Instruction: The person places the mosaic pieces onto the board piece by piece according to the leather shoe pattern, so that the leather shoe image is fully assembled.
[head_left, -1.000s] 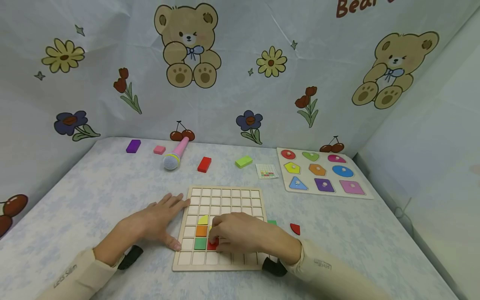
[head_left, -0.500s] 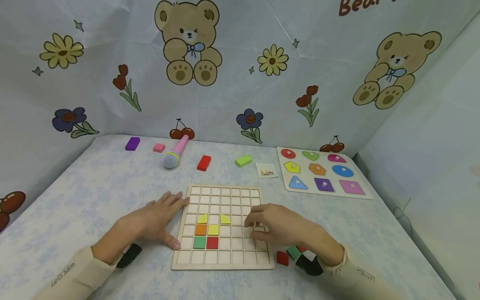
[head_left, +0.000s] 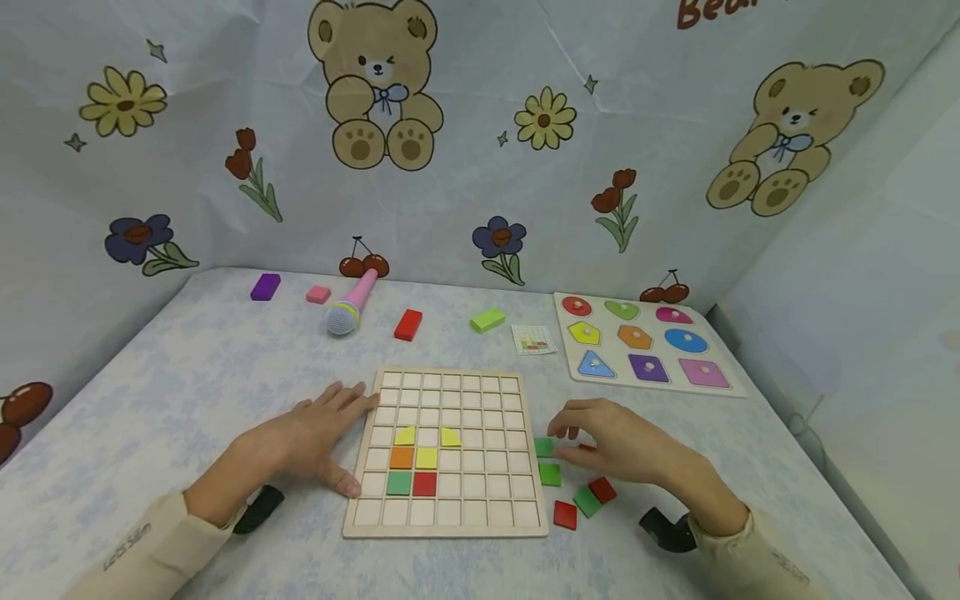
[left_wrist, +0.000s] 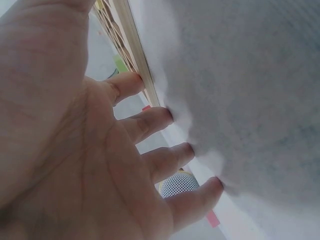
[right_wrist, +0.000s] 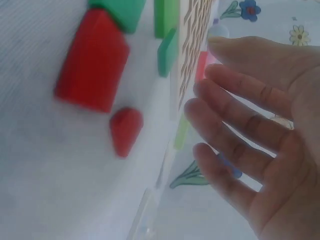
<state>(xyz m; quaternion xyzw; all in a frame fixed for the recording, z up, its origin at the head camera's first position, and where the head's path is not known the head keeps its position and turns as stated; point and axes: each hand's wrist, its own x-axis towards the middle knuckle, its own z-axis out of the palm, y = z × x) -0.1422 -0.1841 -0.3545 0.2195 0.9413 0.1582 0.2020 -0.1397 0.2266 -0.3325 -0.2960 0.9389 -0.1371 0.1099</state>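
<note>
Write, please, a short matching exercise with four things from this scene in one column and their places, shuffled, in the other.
1. left hand
2. right hand
3. orange tile
4. microphone

A. in a cell of the grid board
B. between the pink block and the red block
C. at the grid board's left edge
D. right of the grid board, holding nothing

Pairs: 1-C, 2-D, 3-A, 4-B

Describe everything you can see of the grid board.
The grid board is square-looking, pale and apparently wooden, with thin dividers making seven rows of seven whitish cells. It lies flat on the table. Six cells hold pieces: an orange square, a green square, a red square, a yellow square and two curved-edged yellow pieces. The person's left grip touches its left edge.
</note>
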